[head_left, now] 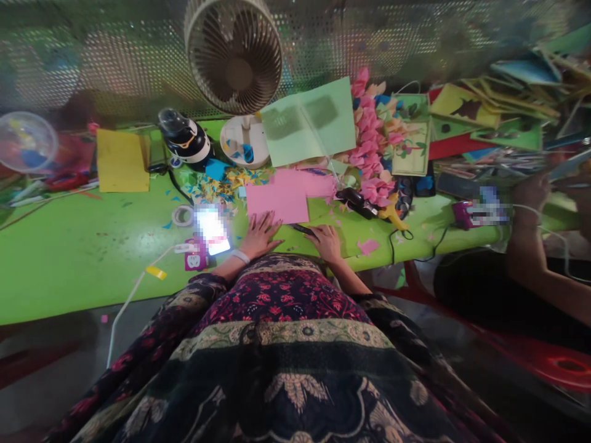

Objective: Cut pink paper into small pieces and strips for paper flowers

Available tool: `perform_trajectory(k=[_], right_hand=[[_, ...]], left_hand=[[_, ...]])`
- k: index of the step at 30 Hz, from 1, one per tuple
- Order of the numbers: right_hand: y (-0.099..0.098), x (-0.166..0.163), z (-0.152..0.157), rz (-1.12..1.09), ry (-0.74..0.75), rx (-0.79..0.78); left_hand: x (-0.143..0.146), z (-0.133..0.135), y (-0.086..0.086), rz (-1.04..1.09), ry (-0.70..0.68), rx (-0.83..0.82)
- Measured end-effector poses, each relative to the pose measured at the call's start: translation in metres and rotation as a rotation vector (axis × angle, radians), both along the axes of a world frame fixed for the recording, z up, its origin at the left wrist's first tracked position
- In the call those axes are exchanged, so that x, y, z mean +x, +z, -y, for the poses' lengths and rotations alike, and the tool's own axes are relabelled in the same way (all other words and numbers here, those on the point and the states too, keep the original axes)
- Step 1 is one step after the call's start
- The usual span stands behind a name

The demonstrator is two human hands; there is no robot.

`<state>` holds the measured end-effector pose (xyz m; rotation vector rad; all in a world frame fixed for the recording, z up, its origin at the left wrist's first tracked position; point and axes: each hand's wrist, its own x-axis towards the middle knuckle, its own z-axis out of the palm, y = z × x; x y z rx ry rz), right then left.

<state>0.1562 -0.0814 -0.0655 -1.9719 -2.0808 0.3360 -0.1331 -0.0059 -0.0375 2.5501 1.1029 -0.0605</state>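
Note:
A pink sheet of paper (277,204) lies on the green table in front of me. My left hand (263,235) rests with fingers spread over the sheet's lower left edge. At the lower right of the sheet, my right hand (327,243) is closed around a slim black pen-like tool (302,229). The tool points left, its tip close to the sheet's bottom edge; its exact kind is too small to make out. More pink paper (319,186) lies partly behind the front sheet. Left of my left hand are a lit phone (213,231) and a tape roll (183,216).
A fan (235,61) stands at the back, beside a pale green sheet (314,135). Pink paper flowers (369,169) and a black tool (355,202) sit to the right. Paper scraps (217,192) litter the left side. Another person's arm (529,227) is at far right.

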Motion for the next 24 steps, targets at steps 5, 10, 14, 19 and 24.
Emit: perform_trajectory(k=[5,10,14,19,24], right_hand=[[0.001,-0.008,-0.003,0.005,-0.007,-0.008],[0.000,-0.016,-0.004,0.005,-0.003,0.006],[0.000,-0.014,-0.005,-0.004,-0.017,0.014],[0.001,-0.011,-0.009,-0.029,-0.021,0.039],[0.002,-0.012,-0.009,-0.049,-0.017,0.046]], left_hand=[[-0.001,0.000,-0.003,0.006,0.004,0.005],[0.000,0.000,-0.001,-0.004,0.001,-0.006],[0.006,-0.001,0.001,-0.019,0.022,-0.022],[-0.002,-0.001,0.002,0.030,0.074,-0.039],[-0.020,0.004,-0.002,0.035,0.064,-0.043]])
